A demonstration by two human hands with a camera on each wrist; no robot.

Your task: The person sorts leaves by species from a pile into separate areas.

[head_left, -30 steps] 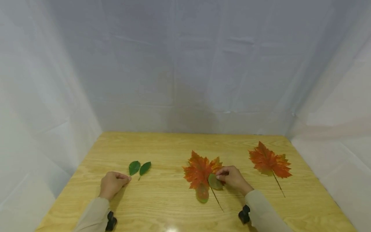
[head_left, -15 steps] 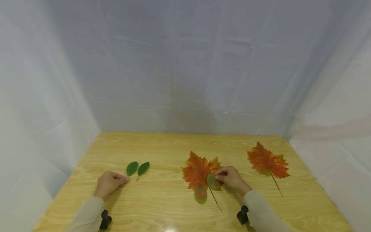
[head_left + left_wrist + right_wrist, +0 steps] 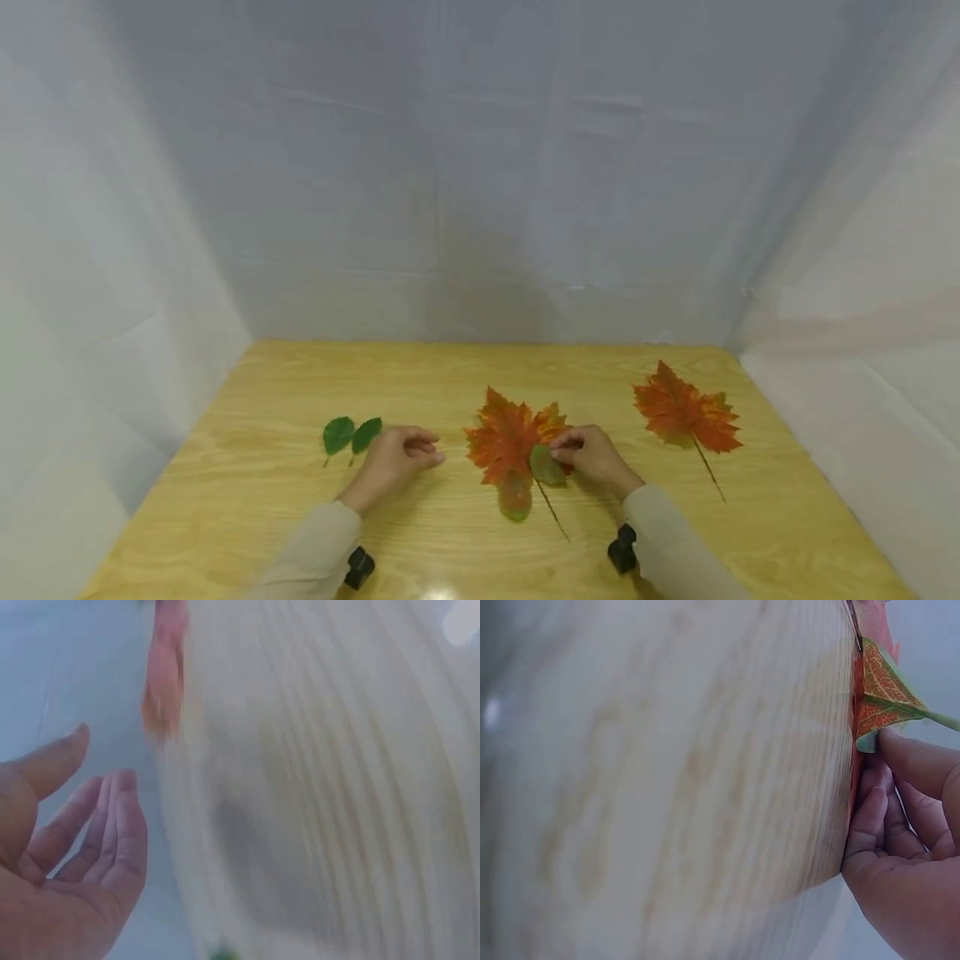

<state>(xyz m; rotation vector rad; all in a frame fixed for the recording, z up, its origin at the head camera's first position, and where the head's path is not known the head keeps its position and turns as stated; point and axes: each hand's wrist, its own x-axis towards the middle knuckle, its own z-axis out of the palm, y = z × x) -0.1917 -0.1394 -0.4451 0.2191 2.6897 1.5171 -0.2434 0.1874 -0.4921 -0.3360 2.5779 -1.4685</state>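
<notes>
My right hand [image 3: 596, 460] pinches a small rounded green leaf [image 3: 546, 467] over the right side of an orange-red maple leaf [image 3: 504, 442]. In the right wrist view this pinched leaf [image 3: 885, 686] shows a red-veined face, with thumb and fingers at its edge. Another rounded reddish-green leaf [image 3: 515, 498] sits at the maple leaf's lower left. My left hand [image 3: 396, 460] holds nothing and hovers between the green leaves and the maple leaf. Its fingers are gently bent and apart from the thumb in the left wrist view.
Two dark green leaves, one rounder [image 3: 338, 436] and one narrower [image 3: 367, 434], lie left on the wooden table [image 3: 420, 371]. A second maple leaf [image 3: 686, 414] with a long stem lies at the right. Pale sheeting [image 3: 487, 167] hangs behind and on both sides.
My left hand has left the green leaves and moved right towards the middle maple leaf. My right hand keeps its pinch on the rounded leaf. The head view has shifted slightly.
</notes>
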